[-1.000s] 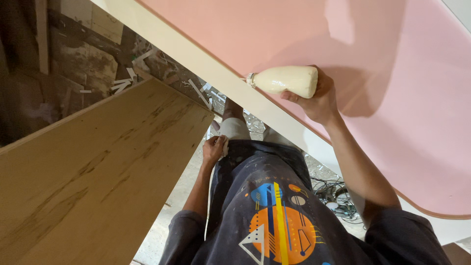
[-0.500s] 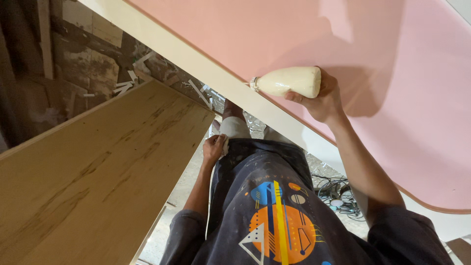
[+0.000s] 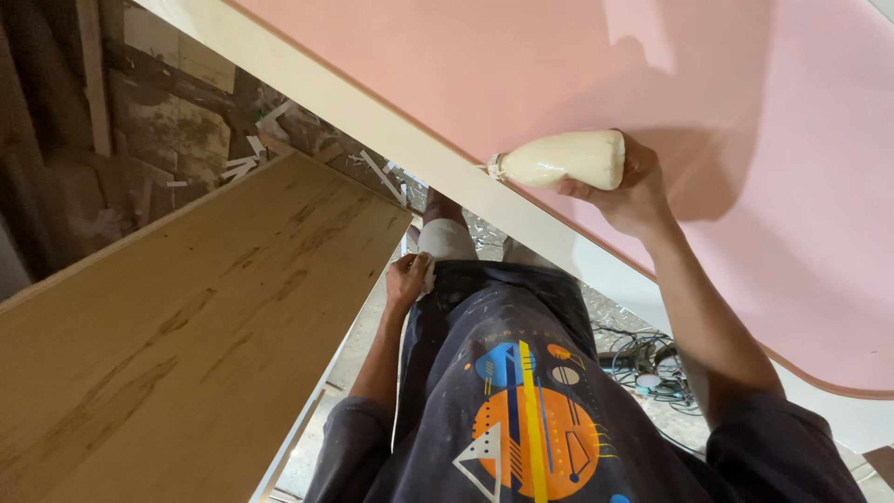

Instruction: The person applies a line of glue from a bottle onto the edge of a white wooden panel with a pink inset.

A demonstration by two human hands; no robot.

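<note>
- I see the right hand (image 3: 633,191) in the upper right of the frame, wrapped around the wide end of a cream squeeze bottle (image 3: 568,158).
- The bottle lies almost flat, to the left of this hand; its narrow tip points left and touches the border where the pink panel (image 3: 745,112) meets its pale edge strip (image 3: 372,116).
- The fingers (image 3: 582,191) curl under the bottle, and the palm is behind its base.
- The left hand (image 3: 407,279) is in the centre of the frame, low beside the dark shorts (image 3: 503,307). It is clenched on a small white thing; I cannot tell what this is.
- A big plywood board (image 3: 186,335) fills the lower left, just beside the left hand.
- Cables (image 3: 643,359) lie on the floor at the lower right, under the pink panel.
- White scraps (image 3: 247,149) are scattered on the dark floor at the upper left.
</note>
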